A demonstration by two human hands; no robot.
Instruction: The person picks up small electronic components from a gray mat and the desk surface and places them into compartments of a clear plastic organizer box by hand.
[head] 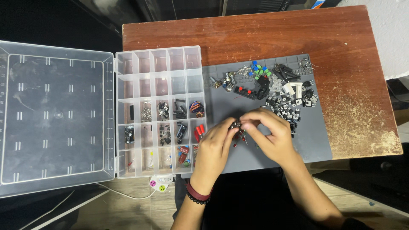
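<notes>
Both hands meet over the grey mat (311, 140): left hand (215, 142) and right hand (272, 132) pinch a small dark component (235, 125) between their fingertips, red LEDs (241, 137) just beneath

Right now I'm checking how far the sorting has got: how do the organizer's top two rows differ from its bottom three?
The top two rows look bare, clear plastic throughout; the bottom three rows mostly hold small parts, black, red and orange. The top two rows lie farther from the left hand and right hand; the bottom three rows sit beside them. Both belong to the same clear organizer, with its lid open flat.
</notes>
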